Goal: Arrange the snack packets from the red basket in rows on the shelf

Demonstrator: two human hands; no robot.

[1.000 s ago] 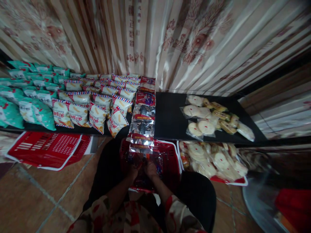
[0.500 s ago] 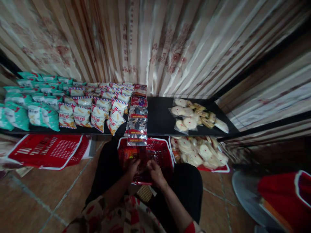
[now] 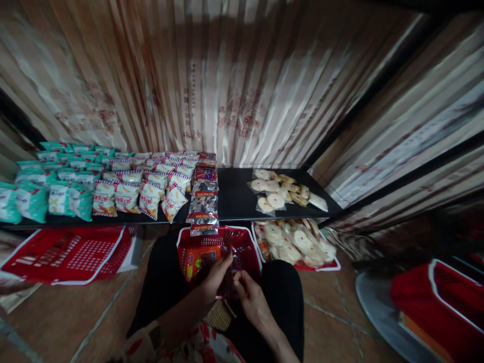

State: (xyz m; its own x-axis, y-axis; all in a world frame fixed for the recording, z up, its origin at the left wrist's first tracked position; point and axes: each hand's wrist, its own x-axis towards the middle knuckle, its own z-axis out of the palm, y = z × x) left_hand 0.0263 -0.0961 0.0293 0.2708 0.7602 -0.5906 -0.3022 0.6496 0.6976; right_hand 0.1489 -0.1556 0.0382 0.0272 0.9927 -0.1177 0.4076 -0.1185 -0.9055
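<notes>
A pleated, patterned curtain [image 3: 234, 91] filled the upper half of the frame, and below it a long black shelf [image 3: 236, 199] ran across the middle. On the shelf's left part rows of teal snack bags [image 3: 56, 194] and white, red-trimmed snack bags [image 3: 149, 189] were laid out; a column of silver-and-red packets [image 3: 204, 201] ran down its centre, and clear packs of round pastries [image 3: 280, 189] lay at centre right. An upturned red basket [image 3: 71, 249] was seen at lower left, a tray of more pastries [image 3: 298, 239] below the shelf at centre right, and another red bin [image 3: 442, 302] at lower right. In the lower centre a red basket [image 3: 253, 244] sat on the person's lap. Over it, a small dark red packet [image 3: 229, 262] was held between both hands: the left hand [image 3: 215, 275] was closed on its left side and the right hand [image 3: 251, 297] pinched its lower right edge. The packet was judged light, thin and crinkly, its foil likely slippery and its contents possibly crushable, so it would best be taken by the sealed edges with a gentle pinch, not squeezed across the middle.
</notes>
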